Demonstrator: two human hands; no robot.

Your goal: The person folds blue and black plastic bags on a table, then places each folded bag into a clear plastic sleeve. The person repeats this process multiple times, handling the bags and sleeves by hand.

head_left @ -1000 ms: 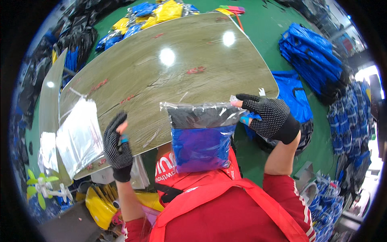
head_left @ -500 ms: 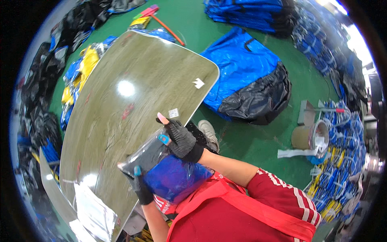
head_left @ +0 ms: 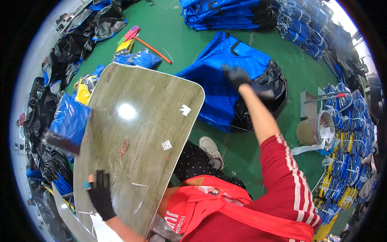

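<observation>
My right hand, nearer the blue sack on the floor, is blurred; I can't tell if it grips. My left hand, open and empty over the table, is nearer the packet, which is beyond it, long axis mostly pointing away.

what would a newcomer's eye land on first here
Likely the big blue-and-black bag on the green floor, right of the table, with the blurred right hand seen against it. Next, the blue plastic-wrapped packet by the table's left edge, beyond the open left hand.
</observation>
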